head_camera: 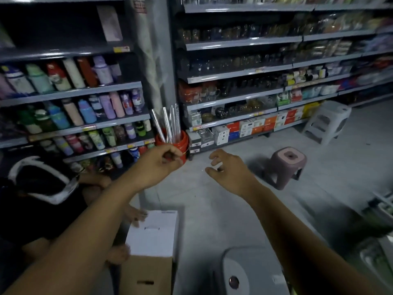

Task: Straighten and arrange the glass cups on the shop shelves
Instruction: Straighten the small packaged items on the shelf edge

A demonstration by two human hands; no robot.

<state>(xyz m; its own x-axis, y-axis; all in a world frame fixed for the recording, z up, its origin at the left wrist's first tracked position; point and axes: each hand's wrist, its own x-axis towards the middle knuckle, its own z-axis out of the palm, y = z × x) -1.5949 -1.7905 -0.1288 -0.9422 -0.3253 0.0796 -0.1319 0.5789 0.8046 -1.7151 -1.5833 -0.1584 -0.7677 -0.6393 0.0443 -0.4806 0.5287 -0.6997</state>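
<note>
Out in front, the left hand (163, 161) hangs with its fingers curled in toward the thumb, right before a red bucket (182, 141) of silver rolls; whether it pinches anything I cannot tell. The right hand (230, 170) is released, fingers spread and loosely bent, holding nothing above the floor (223, 209). The glass cups (225, 61) stand in dim rows on the right-hand shelves (240, 71), well apart from both hands.

Bare floor lies between the hands and those shelves. A pink stool (286, 165) sits just right of the right hand, and a white step stool (327, 122) stands farther back, near the lowest shelf. Close below, a white box (153, 233) rests on a cardboard box (146, 275), with a seated person's hand (136, 216) on its corner.

Yellow price tags (259, 70) dot the shelf edges, but their writing is too blurred to read.
</note>
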